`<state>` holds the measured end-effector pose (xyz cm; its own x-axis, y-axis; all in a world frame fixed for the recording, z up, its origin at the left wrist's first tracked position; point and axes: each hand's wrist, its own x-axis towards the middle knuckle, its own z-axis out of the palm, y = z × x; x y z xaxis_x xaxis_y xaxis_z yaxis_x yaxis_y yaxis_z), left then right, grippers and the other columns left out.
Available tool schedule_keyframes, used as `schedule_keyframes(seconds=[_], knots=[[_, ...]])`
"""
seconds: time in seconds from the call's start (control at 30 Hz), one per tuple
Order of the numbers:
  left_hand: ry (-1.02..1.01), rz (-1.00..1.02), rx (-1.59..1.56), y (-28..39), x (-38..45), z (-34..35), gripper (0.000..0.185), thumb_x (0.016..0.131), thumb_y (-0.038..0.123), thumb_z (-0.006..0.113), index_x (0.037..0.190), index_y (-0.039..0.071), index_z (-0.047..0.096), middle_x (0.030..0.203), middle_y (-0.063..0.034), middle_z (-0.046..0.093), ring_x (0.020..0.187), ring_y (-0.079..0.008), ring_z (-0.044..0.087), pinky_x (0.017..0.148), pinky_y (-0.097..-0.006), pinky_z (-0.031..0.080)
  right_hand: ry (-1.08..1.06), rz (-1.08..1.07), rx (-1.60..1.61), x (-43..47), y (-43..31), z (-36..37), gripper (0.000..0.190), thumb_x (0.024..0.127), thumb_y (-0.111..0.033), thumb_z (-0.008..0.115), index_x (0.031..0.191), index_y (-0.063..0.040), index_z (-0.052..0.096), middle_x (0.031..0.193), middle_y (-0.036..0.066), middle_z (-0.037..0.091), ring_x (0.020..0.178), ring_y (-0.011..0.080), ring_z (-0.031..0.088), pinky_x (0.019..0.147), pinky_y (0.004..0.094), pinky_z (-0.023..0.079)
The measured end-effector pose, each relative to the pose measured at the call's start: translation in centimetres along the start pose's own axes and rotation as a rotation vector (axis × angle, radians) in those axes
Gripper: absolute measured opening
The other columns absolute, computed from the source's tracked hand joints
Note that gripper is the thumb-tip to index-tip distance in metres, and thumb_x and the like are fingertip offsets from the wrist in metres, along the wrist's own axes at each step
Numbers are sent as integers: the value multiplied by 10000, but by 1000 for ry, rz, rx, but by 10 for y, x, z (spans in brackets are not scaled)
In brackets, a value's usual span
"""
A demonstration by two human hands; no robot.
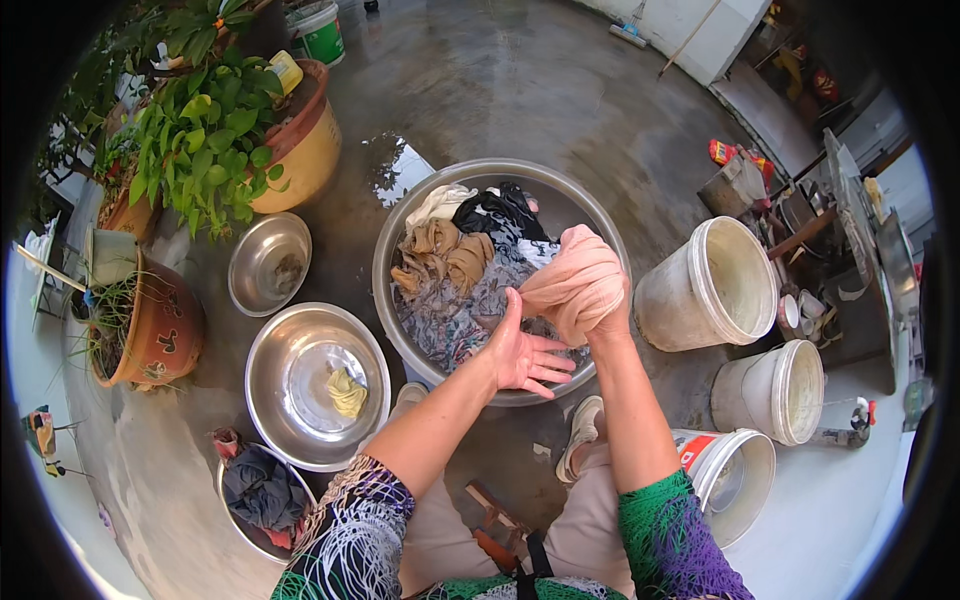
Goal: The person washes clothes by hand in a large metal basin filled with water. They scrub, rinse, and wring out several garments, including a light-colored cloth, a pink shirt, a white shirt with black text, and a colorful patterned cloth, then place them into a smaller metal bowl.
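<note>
A large metal basin (390, 330) stands on the wet floor before me, with wet clothes heaped in it: a brown cloth (469, 259), a black garment (501, 214), a white cloth (439, 204) and a grey patterned one (442, 319). Over its right side my right hand (613, 319) grips a bunched pink cloth (577, 281), part of the hand being hidden behind the fabric. My left hand (529, 356) is just below and left of it, palm up, fingers spread, holding nothing.
At left are a steel basin (259, 390) with a yellow cloth (346, 392), a smaller bowl (244, 262), a basin of dark clothes (262, 491) and potted plants (300, 157). Several plastic buckets (675, 292) stand at right, near a wall tap (862, 416). A wooden stool (495, 551) is between my legs.
</note>
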<state>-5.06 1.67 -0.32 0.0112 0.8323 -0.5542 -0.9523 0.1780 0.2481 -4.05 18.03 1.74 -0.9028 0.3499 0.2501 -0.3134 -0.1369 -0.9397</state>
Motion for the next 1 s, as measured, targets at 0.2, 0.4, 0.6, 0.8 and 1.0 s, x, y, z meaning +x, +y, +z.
schedule_keyframes(seconds=[0.2, 0.4, 0.6, 0.8, 1.0], knots=[[-254, 350, -404, 18, 19, 27, 1170, 654, 948, 339, 1440, 83, 399, 1490, -212, 352, 1371, -390, 336, 1077, -659, 200, 65, 215, 425, -17, 28, 8, 198, 955, -69, 477, 1128, -17, 560, 1070, 88, 642, 925, 163, 644, 841, 297, 534], [-174, 876, -622, 28, 33, -6, 310, 870, 330, 548, 1043, 87, 633, 1067, -123, 665, 1003, -306, 628, 950, -433, 482, 140, 85, 3, -51, -2, 42, 228, 970, -85, 464, 1161, -14, 565, 1089, 73, 646, 984, 177, 636, 878, 287, 507], [182, 904, -685, 47, 24, -19, 341, 764, 211, 676, 1076, 89, 607, 1074, -96, 645, 1013, -295, 606, 951, -433, 470, -152, 243, -559, -54, -31, 6, 879, 667, -121, 820, 1422, -39, 376, 1325, 220, 516, 1200, 307, 550, 1000, 379, 435], [282, 826, -655, 56, 15, -24, 388, 742, 184, 689, 1105, 81, 599, 1098, -110, 642, 1037, -306, 606, 965, -447, 469, -216, -472, -1295, -70, -46, 26, 1070, 568, -80, 824, 1477, -223, 278, 1534, 266, 162, 1352, 508, 256, 1072, 564, 294], [193, 770, -623, 42, 15, -2, 423, 741, 142, 684, 1137, 32, 583, 1128, -148, 642, 1026, -328, 620, 958, -473, 485, -116, -316, -1176, -53, -16, 20, 1018, 604, -176, 847, 1462, -114, 303, 1447, 238, 353, 1281, 422, 412, 960, 449, 444]])
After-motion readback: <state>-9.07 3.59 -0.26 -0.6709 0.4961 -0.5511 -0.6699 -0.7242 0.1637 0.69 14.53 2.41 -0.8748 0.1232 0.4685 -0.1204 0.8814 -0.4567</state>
